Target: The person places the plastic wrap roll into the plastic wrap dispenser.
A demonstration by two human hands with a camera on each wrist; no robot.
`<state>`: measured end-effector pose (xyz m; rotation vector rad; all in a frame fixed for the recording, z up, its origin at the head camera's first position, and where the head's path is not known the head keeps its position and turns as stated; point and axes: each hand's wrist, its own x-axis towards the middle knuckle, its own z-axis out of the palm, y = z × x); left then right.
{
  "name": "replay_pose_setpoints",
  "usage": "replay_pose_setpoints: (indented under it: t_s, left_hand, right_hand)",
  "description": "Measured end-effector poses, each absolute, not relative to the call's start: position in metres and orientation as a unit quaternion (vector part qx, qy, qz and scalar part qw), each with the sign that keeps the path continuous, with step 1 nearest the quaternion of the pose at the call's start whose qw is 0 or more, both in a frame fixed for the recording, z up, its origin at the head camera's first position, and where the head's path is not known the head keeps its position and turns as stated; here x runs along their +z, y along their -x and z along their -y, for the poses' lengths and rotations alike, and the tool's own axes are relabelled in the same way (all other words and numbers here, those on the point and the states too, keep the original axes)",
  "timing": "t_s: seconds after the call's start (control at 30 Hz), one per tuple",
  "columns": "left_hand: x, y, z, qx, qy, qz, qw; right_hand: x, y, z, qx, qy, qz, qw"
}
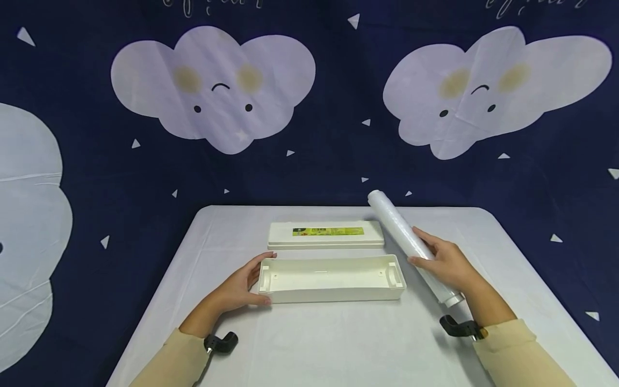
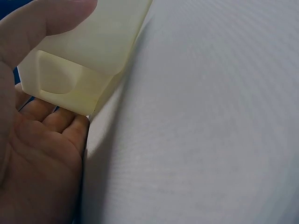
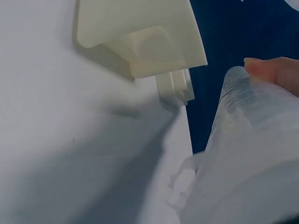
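Observation:
A long cream plastic wrap dispenser box sits uncovered on the table, its inside bare. My left hand grips its left end, thumb on the front wall and fingers round the back corner. The left wrist view shows that thumb lying on the box, above a rounded recess in its end. To the right, my right hand holds a roll of plastic wrap aslant, its far end toward the back of the table. In the right wrist view the roll hangs apart from the box's end.
Behind the box lies its cream lid, with a yellow-green label on top. A white cloth covers the table. A dark blue curtain with clouds hangs beyond the far edge. Both wrists wear black camera mounts.

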<state>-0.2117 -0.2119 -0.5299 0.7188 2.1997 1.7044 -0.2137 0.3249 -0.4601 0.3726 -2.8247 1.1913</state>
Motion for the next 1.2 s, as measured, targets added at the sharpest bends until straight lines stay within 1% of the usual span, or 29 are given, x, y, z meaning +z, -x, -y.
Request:
replay_pose_setpoints:
  t_s: [0.67, 1.03, 1.2]
  left_hand:
    - [-0.529, 0.212, 0.212, 0.597, -0.253, -0.749, 0.139]
    - [-0.53, 0.212, 0.212, 0.6, -0.255, -0.746, 0.138]
    - [-0.531, 0.212, 0.212, 0.601, -0.254, -0.745, 0.138]
  right_hand:
    - [-0.448, 0.221, -0.304, 0.402, -0.2, 0.894, 0.003]
    - [-0.451, 0.231, -0.292, 0.423, -0.234, 0.875, -0.019]
    - [-0.452, 0.233, -0.287, 0.432, -0.267, 0.861, -0.016]
